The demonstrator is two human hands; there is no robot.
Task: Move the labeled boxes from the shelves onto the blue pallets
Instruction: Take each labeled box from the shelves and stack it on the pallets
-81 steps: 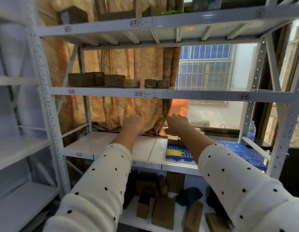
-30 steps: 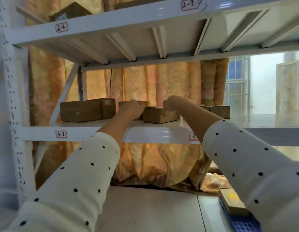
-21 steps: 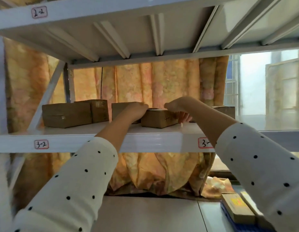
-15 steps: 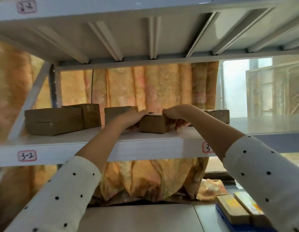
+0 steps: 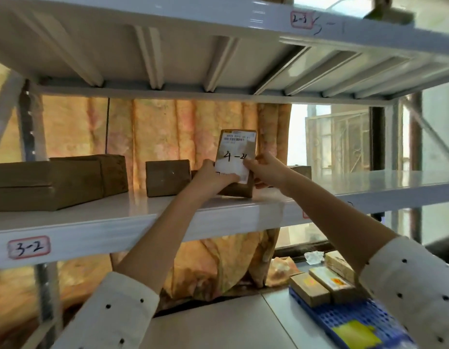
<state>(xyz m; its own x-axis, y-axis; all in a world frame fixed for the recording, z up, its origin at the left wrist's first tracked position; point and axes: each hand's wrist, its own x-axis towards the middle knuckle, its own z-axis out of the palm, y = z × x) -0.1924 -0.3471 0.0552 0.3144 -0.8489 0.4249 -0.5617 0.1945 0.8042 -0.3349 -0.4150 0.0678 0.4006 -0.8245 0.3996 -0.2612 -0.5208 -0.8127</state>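
A small brown cardboard box (image 5: 237,149) with a white label marked "4-" is tipped up on end on the white shelf (image 5: 117,222) tagged 3-2. My left hand (image 5: 213,176) grips its lower left side and my right hand (image 5: 265,167) grips its lower right side, thumb on the label. A blue pallet (image 5: 354,321) lies on the lower shelf at the bottom right and carries three small boxes (image 5: 321,285).
More brown boxes stand on the same shelf: a wide flat one (image 5: 42,185) at the left, another behind it (image 5: 112,172), a small one (image 5: 168,177) beside my left hand, one (image 5: 302,171) behind my right wrist. A patterned curtain (image 5: 168,127) hangs behind. The upper shelf (image 5: 168,46) is close overhead.
Both hands reached up from the lower level to this shelf, took hold of the small box lying flat, and tipped it upright so its label faces me.
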